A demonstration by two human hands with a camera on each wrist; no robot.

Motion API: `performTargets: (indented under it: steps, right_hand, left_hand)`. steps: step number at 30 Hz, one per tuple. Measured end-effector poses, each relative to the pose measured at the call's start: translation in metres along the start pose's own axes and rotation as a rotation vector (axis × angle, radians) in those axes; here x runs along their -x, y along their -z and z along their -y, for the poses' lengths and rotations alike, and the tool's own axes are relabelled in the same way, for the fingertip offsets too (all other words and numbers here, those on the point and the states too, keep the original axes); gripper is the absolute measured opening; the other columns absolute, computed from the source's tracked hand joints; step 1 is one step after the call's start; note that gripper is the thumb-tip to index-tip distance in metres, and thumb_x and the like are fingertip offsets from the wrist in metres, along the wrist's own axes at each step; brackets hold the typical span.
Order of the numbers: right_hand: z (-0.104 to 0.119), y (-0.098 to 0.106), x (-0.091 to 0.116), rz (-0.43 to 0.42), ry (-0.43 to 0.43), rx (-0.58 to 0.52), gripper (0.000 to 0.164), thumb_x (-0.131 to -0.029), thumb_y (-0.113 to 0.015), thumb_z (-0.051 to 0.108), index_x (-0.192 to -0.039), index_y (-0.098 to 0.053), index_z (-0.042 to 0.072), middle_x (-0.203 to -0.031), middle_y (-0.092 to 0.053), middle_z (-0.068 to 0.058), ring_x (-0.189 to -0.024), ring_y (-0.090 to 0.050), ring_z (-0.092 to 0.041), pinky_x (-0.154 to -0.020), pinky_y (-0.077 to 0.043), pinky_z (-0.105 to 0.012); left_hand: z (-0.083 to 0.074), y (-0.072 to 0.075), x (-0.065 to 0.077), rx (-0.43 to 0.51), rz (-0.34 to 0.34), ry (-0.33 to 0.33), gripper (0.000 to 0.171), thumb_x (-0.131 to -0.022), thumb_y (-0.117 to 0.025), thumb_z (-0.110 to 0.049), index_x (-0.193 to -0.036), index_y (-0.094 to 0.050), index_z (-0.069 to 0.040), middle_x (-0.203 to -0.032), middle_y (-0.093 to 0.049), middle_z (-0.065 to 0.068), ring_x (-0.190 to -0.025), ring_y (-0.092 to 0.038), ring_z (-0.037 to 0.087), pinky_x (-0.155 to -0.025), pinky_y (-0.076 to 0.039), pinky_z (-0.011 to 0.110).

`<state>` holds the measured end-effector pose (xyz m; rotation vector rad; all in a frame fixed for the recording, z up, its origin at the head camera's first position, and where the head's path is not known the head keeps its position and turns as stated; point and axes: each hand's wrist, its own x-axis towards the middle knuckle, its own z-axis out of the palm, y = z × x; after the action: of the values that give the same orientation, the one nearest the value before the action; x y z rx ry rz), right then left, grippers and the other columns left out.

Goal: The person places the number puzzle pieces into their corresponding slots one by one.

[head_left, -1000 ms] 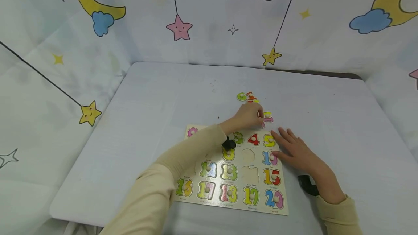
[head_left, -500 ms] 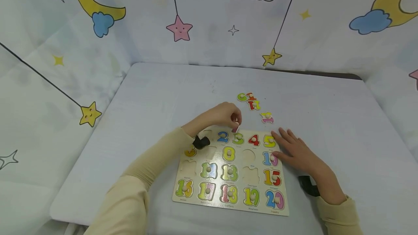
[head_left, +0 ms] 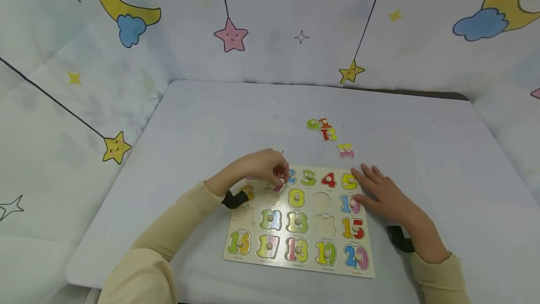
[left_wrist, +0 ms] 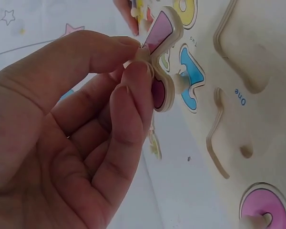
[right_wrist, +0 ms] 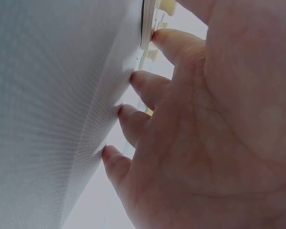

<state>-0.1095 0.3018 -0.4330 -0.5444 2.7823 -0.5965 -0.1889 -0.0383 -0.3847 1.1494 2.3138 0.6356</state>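
Note:
My left hand (head_left: 266,165) pinches a pink number piece (left_wrist: 159,36) by its knob between thumb and fingertips. The piece stands tilted over the upper left of a wooden number puzzle board (head_left: 310,211), near the recess left of the yellow 8 (head_left: 296,198). In the left wrist view, the blue 2 (left_wrist: 192,74) sits behind it, and an empty recess shows beside the printed word One. My right hand (head_left: 386,198) lies with spread fingers at the board's right edge, its thumb beside the 10 (head_left: 350,204) and some fingertips on the white table.
Several loose number pieces lie behind the board, among them a green one (head_left: 312,124) and a yellow-and-pink one (head_left: 346,150). Empty recesses show in the board. A patterned cloth backdrop (head_left: 270,60) rises behind the white table (head_left: 211,121).
My left hand has come left and nearer from the loose pieces, bringing the pink number piece over the upper left of the board. My right hand has stayed in place.

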Motion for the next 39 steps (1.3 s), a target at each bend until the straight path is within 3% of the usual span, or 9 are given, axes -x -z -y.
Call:
performTargets:
  steps: [7, 22, 39]
  right_hand:
    - [-0.002, 0.001, -0.001, 0.002, 0.000, 0.009, 0.077, -0.089, -0.058, 0.045, -0.149, -0.024, 0.011, -0.151, -0.013, -0.022, -0.136, -0.001, -0.042, -0.101, -0.006, -0.063]
    - [-0.004, -0.001, -0.002, -0.001, 0.004, 0.002, 0.077, -0.089, -0.058, 0.046, -0.149, -0.023, 0.011, -0.151, -0.013, -0.022, -0.137, 0.000, -0.041, -0.101, -0.005, -0.063]
    - [-0.003, -0.001, -0.001, -0.003, 0.009, -0.013, 0.076, -0.090, -0.059, 0.044, -0.149, -0.024, 0.011, -0.151, -0.014, -0.023, -0.137, 0.000, -0.041, -0.101, -0.005, -0.063]
  left_hand:
    - [0.001, -0.007, 0.012, 0.024, 0.014, 0.035, 0.005, -0.077, -0.071, -0.008, -0.077, -0.069, -0.012, -0.064, -0.055, -0.006, -0.061, -0.048, 0.008, -0.056, -0.040, 0.021]
    - [0.007, -0.023, 0.017, 0.074, 0.016, 0.126, 0.009, -0.077, -0.070, -0.008, -0.074, -0.068, -0.015, -0.065, -0.054, -0.004, -0.060, -0.048, 0.011, -0.054, -0.040, 0.022]
    - [0.012, -0.027, 0.015, 0.119, 0.019, 0.109, 0.005, -0.080, -0.069, -0.008, -0.079, -0.068, -0.012, -0.066, -0.056, -0.004, -0.061, -0.049, 0.010, -0.057, -0.041, 0.022]
